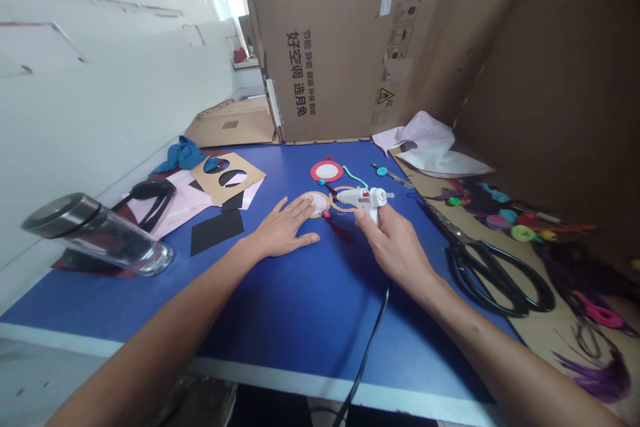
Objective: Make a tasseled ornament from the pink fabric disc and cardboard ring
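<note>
My left hand (pixel 285 228) lies flat on the blue table, its fingers spread and their tips on a round tan piece with a pale centre (pixel 318 204). My right hand (pixel 395 240) is wrapped round the handle of a white glue gun (pixel 363 199). The gun's nozzle points left, over a tan ring (pixel 342 208) beside the pale-centred piece. A small pink item (pixel 327 214) with a dark red tassel sits between my hands. Behind them lie a red-rimmed white oval (pixel 327 171) and a light green strip (pixel 356 178).
A glass bottle (pixel 113 240), cut card (pixel 227 177), black paper (pixel 217 232) and blue cloth (pixel 183 155) are at the left. Large black scissors (pixel 493 273) and coloured trinkets (pixel 523 233) lie right. A cardboard box (pixel 345 47) stands behind. The gun's cord (pixel 371 343) crosses the front edge.
</note>
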Available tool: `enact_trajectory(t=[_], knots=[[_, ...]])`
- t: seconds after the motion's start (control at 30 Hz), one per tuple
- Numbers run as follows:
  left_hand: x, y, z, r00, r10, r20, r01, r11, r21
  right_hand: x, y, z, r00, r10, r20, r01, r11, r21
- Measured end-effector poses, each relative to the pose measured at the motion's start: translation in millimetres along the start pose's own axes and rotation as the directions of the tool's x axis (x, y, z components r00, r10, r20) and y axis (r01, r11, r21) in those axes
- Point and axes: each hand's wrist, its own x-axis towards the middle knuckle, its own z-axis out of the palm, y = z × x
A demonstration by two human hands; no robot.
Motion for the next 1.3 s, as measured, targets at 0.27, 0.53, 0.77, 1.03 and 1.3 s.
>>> enact_trajectory(t=[0.27,0.53,0.77,1.03,1.3], knots=[[5,0,-0.9,1.0,0.008,-0.02,-0.008,1.0,-0.007,0,0,-1,1.0,0.021,0.0,-0.021,1.0,-0.007],[22,4,2.3,0.997,0.074,0.023,-0.074,0.997,0.003,2,0,-1,1.0,0.025,0.009,-0.025,1.0,0.0],[23,3,1.9,0.997,0.064,0.041,-0.064,0.998,-0.003,2,1,0,0.999,0.037,0.01,-0.037,0.999,-0.008],[36,-5,2.8,0.994,0.099,0.039,-0.099,0.995,-0.01,1,0,0,1.0,0.029,0.01,-0.029,1.0,-0.004],[-7,15,-7.6,0.924,-0.215,-0.315,0.129,0.954,-0.272,5,2,2,0.988,0.142,0.056,-0.152,0.933,0.327]])
